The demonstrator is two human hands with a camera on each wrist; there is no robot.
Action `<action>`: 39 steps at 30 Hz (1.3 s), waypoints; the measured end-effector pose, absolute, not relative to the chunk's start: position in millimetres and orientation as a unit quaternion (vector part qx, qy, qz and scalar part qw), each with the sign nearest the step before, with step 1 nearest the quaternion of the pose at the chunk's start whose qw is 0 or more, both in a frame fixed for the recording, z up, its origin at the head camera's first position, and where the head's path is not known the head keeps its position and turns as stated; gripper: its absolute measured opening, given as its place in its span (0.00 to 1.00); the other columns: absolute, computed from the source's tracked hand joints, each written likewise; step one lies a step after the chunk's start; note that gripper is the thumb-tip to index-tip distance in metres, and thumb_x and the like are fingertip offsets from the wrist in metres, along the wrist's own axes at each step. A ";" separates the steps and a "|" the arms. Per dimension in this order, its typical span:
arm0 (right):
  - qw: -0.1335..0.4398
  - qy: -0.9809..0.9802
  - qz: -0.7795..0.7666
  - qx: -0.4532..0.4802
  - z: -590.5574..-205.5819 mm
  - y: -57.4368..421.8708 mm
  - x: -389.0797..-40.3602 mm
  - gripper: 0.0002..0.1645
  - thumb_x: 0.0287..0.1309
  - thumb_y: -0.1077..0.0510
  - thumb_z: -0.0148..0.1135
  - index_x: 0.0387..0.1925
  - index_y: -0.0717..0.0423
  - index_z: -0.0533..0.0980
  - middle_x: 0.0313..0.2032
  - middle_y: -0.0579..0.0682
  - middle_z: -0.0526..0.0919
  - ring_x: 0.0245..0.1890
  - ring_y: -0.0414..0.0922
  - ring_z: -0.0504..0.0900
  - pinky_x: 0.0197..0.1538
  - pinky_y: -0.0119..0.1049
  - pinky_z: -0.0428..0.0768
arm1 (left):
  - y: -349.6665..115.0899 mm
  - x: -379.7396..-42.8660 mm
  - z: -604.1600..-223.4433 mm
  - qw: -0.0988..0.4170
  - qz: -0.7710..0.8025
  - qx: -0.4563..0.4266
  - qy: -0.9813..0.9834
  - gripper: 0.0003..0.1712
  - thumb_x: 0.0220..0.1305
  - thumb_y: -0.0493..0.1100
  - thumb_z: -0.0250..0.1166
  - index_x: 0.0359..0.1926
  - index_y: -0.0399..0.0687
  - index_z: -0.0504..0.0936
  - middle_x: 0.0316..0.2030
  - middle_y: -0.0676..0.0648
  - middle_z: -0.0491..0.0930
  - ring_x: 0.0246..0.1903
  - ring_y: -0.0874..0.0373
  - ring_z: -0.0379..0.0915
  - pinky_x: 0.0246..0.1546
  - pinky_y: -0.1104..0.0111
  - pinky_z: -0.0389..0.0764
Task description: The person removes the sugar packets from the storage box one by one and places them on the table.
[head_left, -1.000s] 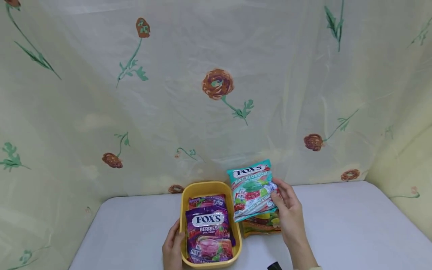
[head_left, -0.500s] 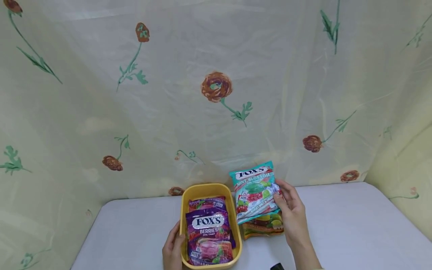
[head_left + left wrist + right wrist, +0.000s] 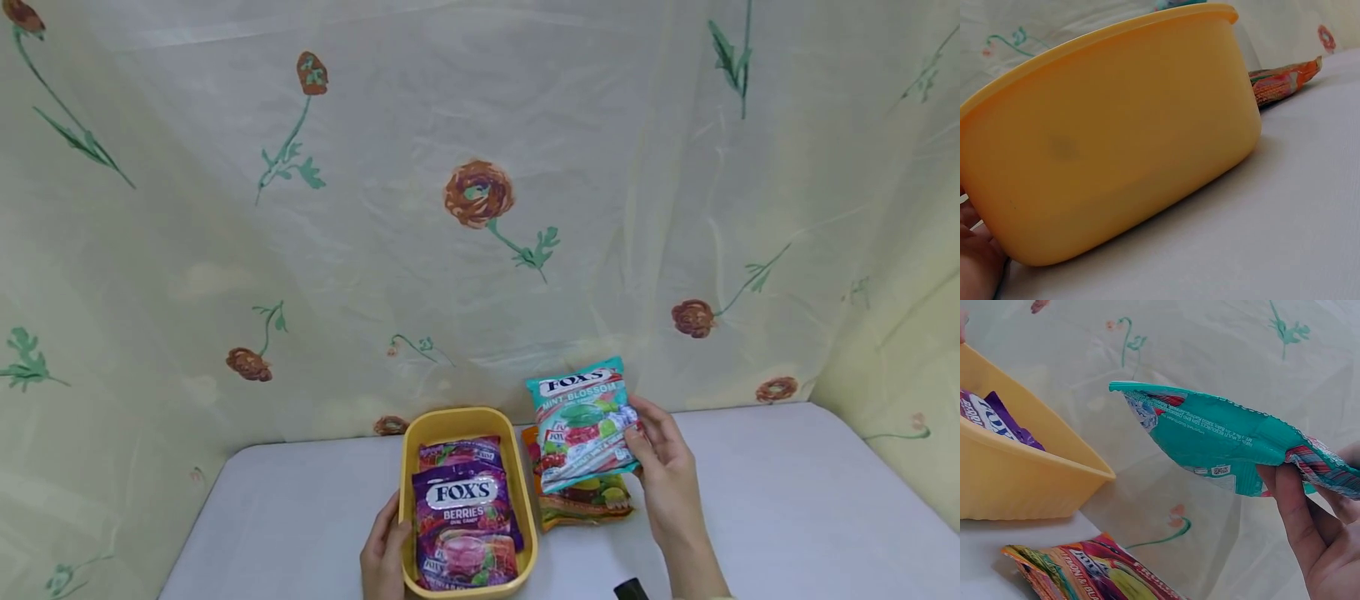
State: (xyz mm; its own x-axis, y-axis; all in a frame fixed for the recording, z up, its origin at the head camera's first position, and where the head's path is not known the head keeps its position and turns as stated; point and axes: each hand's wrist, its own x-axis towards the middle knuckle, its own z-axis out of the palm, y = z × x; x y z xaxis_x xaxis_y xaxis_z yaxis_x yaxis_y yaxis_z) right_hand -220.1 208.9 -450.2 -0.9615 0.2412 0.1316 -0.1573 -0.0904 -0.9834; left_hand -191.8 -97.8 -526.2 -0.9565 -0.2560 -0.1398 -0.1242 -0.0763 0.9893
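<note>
My right hand [image 3: 669,471] pinches a teal Fox's Mint Blossom candy bag [image 3: 581,425] by its right side, thumb in front and fingers behind. In the right wrist view the teal bag [image 3: 1210,437] is raised above an orange candy bag [image 3: 1097,569], and its printed back shows. The orange bag [image 3: 588,504] lies on the table, partly hidden behind the teal one. My left hand [image 3: 386,550] holds the left side of a yellow plastic tub [image 3: 528,533]. Purple Fox's Berries bags [image 3: 463,517] lie inside the tub, one overlapping another.
The table [image 3: 285,517] has a white cover. A flower-printed curtain [image 3: 360,208] hangs behind it and along both sides. A small black object [image 3: 630,589] shows at the bottom edge, left of my right forearm.
My right hand has moved the teal candy bag to the right, away from the tub, so more of the orange bag shows. My left hand stays at the tub.
</note>
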 end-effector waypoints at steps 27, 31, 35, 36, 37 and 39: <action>0.150 -0.626 0.765 -0.014 -455.0 233.9 -218.7 0.31 0.66 0.54 0.50 0.69 0.51 0.58 0.59 0.37 0.72 0.49 0.30 0.79 0.43 0.23 0.82 | -98.8 -193.5 -529.9 0.040 -0.729 0.137 -0.669 0.28 0.69 0.42 0.47 0.68 0.41 0.62 0.66 0.35 0.64 0.63 0.44 0.65 0.60 0.61 0.76; 0.154 -0.620 0.769 -0.014 -455.1 235.8 -219.0 0.31 0.66 0.55 0.51 0.69 0.51 0.58 0.58 0.36 0.73 0.49 0.30 0.79 0.43 0.23 0.82 | -99.2 -193.8 -529.6 0.042 -0.725 0.136 -0.674 0.28 0.69 0.42 0.47 0.68 0.41 0.62 0.67 0.36 0.64 0.64 0.43 0.64 0.61 0.59 0.74; 0.155 -0.619 0.770 -0.021 -456.0 238.3 -218.5 0.31 0.66 0.55 0.51 0.69 0.51 0.59 0.59 0.37 0.72 0.48 0.30 0.79 0.43 0.22 0.82 | -100.0 -194.1 -529.1 0.035 -0.724 0.137 -0.676 0.28 0.69 0.43 0.46 0.69 0.41 0.61 0.67 0.35 0.63 0.64 0.42 0.64 0.62 0.56 0.73; 0.154 -0.621 0.768 -0.023 -456.4 238.8 -218.0 0.31 0.66 0.54 0.51 0.69 0.51 0.59 0.59 0.38 0.72 0.48 0.30 0.79 0.43 0.22 0.82 | -100.2 -194.1 -529.1 0.033 -0.724 0.136 -0.675 0.29 0.69 0.43 0.46 0.69 0.41 0.61 0.67 0.35 0.62 0.64 0.42 0.64 0.62 0.56 0.73; 0.154 -0.622 0.767 -0.026 -456.7 239.4 -217.6 0.31 0.66 0.54 0.51 0.69 0.51 0.59 0.60 0.38 0.71 0.48 0.30 0.79 0.43 0.22 0.82 | -100.3 -193.9 -529.1 0.033 -0.724 0.135 -0.675 0.29 0.69 0.43 0.46 0.69 0.41 0.61 0.67 0.35 0.62 0.64 0.42 0.64 0.62 0.56 0.73; 0.154 -0.624 0.766 -0.031 -457.3 240.9 -217.0 0.31 0.66 0.54 0.52 0.69 0.50 0.59 0.60 0.39 0.71 0.48 0.30 0.78 0.43 0.22 0.82 | -100.3 -193.3 -529.3 0.034 -0.724 0.135 -0.676 0.28 0.69 0.42 0.46 0.69 0.41 0.61 0.67 0.35 0.63 0.63 0.43 0.65 0.61 0.58 0.75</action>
